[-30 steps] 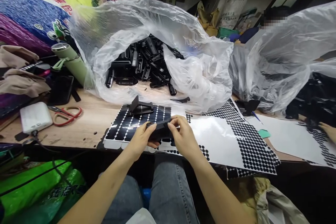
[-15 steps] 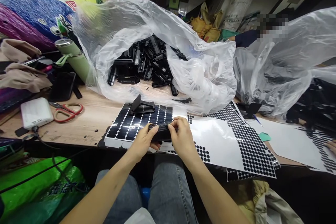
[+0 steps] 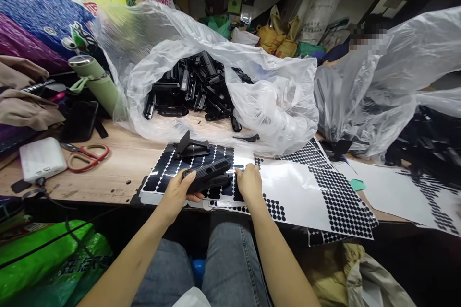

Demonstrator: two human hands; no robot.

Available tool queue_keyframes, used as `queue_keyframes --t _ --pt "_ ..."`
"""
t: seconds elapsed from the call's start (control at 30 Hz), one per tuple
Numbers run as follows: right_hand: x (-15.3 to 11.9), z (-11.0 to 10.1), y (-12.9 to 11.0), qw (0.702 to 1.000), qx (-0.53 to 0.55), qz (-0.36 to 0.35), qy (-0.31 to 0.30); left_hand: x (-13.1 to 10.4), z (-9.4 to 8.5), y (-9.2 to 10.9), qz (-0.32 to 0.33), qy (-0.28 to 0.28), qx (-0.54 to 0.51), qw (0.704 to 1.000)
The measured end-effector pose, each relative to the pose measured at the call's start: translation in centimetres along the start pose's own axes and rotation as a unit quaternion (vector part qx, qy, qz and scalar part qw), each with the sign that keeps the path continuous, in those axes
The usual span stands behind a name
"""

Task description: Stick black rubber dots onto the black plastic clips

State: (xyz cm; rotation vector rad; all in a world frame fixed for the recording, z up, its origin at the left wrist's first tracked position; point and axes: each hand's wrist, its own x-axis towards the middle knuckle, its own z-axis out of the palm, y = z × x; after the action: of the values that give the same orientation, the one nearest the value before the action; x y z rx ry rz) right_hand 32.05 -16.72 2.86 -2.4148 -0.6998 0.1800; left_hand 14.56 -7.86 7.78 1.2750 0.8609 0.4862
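A black ribbed plastic part [image 3: 212, 169] is gripped in my left hand [image 3: 177, 193], its free end tilted up to the right. My right hand [image 3: 249, 182] is apart from that part, over the sticker sheet; its fingers are bent together, and whatever is between them is too small to tell. Under both hands lies a sheet of black oblong stickers [image 3: 165, 168]. On its upper part rests a black folding stand [image 3: 192, 147]. To the right is a white sheet with small round black stickers [image 3: 338, 196].
A clear plastic bag [image 3: 281, 100] full of black parts [image 3: 194, 81] lies behind the sheets. Red-handled scissors [image 3: 88, 157], a white power bank [image 3: 42, 159], a phone [image 3: 79, 120] and a green bottle [image 3: 95, 84] are at left. A person is partly visible behind the right bag.
My right hand has let go of the black part and moved slightly right. My left hand has shifted left with the part, which is now tilted. The view has shifted a little.
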Motion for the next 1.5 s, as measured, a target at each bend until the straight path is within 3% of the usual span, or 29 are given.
queue_keyframes --t 0.13,0.3,0.43,0.5,0.57,0.63,0.73,1.1,1.5 --pt "2.3 0.4 -0.3 0.999 0.018 0.027 -0.008 -0.1 -0.3 -0.1 -0.010 -0.002 -0.006 1.000" --pt "2.4 0.2 0.4 0.998 0.068 0.009 -0.011 -0.1 -0.6 -0.1 -0.015 -0.004 -0.012 1.000" --pt "1.3 -1.4 -0.2 0.993 0.118 0.001 -0.013 0.0 -0.9 0.0 -0.019 -0.019 -0.012 1.000" --pt "0.5 -3.0 -0.9 0.979 0.201 0.004 -0.024 0.0 -1.1 0.1 -0.016 -0.038 -0.006 0.999" --pt "-0.4 -4.8 -1.7 0.948 0.312 0.011 -0.067 -0.1 -1.4 0.3 -0.010 -0.063 0.006 0.998" --pt "-1.3 -6.6 -2.5 0.910 0.388 0.014 -0.147 -0.3 -1.5 0.4 -0.003 -0.092 0.021 0.996" --pt "-2.2 -8.2 -3.4 0.879 0.404 0.025 -0.253 -0.5 -1.6 0.6 -0.003 -0.120 0.043 0.992" --pt "-3.4 -6.5 -3.3 0.886 0.397 0.050 -0.234 -0.9 -1.5 0.1 -0.023 -0.120 0.025 0.992" --pt "-3.9 -6.3 -3.7 0.906 0.360 0.037 -0.220 -1.0 -1.6 -0.3 -0.016 -0.130 0.034 0.991"
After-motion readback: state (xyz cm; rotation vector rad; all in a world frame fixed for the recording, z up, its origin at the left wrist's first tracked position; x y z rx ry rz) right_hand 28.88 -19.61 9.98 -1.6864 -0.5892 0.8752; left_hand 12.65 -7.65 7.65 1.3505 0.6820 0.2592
